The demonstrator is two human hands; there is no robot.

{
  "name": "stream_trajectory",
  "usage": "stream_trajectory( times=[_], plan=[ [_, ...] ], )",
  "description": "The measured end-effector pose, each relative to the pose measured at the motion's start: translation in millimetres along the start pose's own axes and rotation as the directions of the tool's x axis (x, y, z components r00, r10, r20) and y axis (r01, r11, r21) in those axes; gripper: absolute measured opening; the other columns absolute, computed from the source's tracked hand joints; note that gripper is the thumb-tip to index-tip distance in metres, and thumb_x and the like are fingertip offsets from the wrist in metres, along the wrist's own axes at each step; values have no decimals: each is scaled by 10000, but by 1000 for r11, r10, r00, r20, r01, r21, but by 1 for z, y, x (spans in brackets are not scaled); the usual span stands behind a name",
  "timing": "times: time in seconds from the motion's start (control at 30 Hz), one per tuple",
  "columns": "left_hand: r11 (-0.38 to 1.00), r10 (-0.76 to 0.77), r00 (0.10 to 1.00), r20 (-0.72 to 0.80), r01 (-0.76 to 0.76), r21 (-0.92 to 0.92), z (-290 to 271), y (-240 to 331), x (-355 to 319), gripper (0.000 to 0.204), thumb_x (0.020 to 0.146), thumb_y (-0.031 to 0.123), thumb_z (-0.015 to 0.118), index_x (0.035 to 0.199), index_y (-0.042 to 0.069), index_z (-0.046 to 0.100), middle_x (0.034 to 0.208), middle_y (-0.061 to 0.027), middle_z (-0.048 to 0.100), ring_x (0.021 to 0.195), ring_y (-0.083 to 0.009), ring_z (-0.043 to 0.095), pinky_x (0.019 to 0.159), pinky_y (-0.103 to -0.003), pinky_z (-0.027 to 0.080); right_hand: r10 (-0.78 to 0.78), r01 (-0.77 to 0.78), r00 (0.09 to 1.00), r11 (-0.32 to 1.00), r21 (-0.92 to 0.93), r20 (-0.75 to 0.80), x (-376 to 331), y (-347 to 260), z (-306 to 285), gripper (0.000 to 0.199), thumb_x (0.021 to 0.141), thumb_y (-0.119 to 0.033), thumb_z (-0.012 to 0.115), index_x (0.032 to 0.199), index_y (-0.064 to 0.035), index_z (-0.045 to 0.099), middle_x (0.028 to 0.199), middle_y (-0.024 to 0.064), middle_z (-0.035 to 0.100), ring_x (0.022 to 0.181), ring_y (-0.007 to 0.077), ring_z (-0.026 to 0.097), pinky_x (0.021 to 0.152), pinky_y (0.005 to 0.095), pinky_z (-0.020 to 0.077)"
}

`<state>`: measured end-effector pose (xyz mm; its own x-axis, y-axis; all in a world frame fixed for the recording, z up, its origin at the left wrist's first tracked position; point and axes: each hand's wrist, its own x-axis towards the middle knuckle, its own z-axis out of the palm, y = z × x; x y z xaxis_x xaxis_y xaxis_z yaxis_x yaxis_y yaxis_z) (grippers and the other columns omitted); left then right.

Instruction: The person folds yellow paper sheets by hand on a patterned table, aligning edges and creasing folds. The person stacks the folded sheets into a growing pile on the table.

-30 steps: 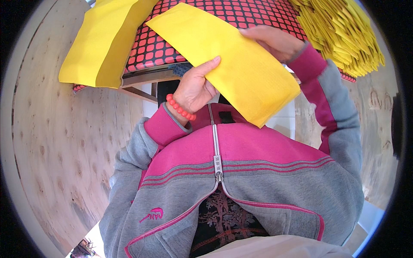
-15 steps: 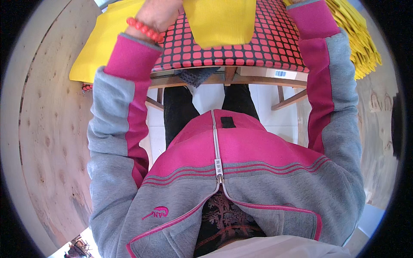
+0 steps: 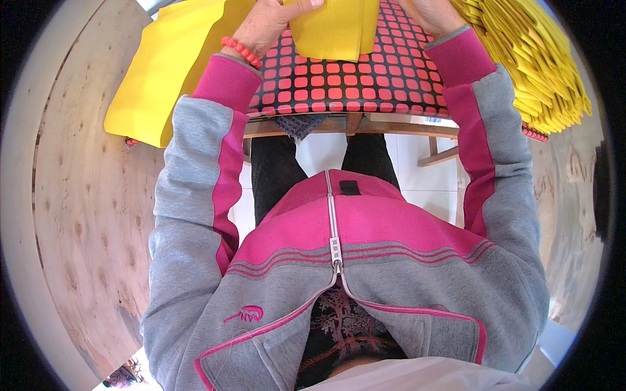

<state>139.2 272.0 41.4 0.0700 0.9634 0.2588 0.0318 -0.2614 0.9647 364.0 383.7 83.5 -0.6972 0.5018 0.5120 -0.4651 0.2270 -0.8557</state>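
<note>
At the top edge, my left hand [image 3: 266, 29], with a red bead bracelet on its wrist, grips the left side of a yellow fabric piece [image 3: 331, 36]. The thumb lies over the piece's face and the other fingers are mostly hidden. A fold or seam line runs down the fabric near its right side. My right hand [image 3: 435, 14] is to the right of the piece, only partly in the picture. Its fingers are cut off by the top edge, so I cannot see whether they touch the fabric.
A red-and-black checked cloth [image 3: 398, 72] covers the table. Flat yellow fabric [image 3: 163, 72] lies at the left, overhanging the edge. To the right is a thick stack of yellow fabric pieces [image 3: 538, 65]. Plywood panels [image 3: 85, 195] stand on both sides. A dark grey cloth [image 3: 300, 125] hangs under the tabletop.
My left hand has moved right and slightly up, its thumb now over the yellow piece. The piece has shifted up a little. My right hand has come inward and lower into view.
</note>
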Motion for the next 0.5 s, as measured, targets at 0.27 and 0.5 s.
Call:
stream_trajectory(
  times=[0.27,0.5],
  plan=[
    [1000,-7,999,-31,8,11,-7,9,11,390,995,142,656,1355,0,608,1192,-74,717,1061,-154,680,928,-304,549,-107,111,992,992,67,-65,22,4,-3,394,1079,-195,524,1375,64,535,1321,145,642,1167,211,645,997,337,533],
    [972,-88,990,-110,110,207,-8,-18,-8,375,983,242,701,1257,-12,667,1198,-68,721,1090,-149,670,957,-301,512,25,-18,988,999,50,-151,3,34,2,350,1087,-183,505,1342,50,558,1273,121,665,1125,185,659,949,318,548]
  ],
)
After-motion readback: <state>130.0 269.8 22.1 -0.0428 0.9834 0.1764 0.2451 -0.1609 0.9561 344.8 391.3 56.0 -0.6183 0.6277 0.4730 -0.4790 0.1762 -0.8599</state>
